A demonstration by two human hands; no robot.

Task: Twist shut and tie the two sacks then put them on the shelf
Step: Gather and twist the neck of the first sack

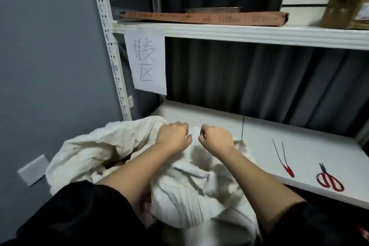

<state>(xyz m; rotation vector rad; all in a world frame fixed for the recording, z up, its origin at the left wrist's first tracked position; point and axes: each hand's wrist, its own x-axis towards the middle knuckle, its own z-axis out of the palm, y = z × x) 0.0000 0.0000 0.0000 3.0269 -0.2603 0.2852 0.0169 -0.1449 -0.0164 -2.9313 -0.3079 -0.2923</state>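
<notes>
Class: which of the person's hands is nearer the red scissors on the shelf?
Right. The right hand grips sack cloth, left of the red scissors; the left hand sits farther left.

Both bare forearms reach forward from rolled-up black sleeves [83,211], converging toward the middle. The left hand [173,135] and the right hand [216,137] sit side by side, close but apart, each curled into a fist with knuckles up (whatever they pinch is hidden under the fingers).
</notes>
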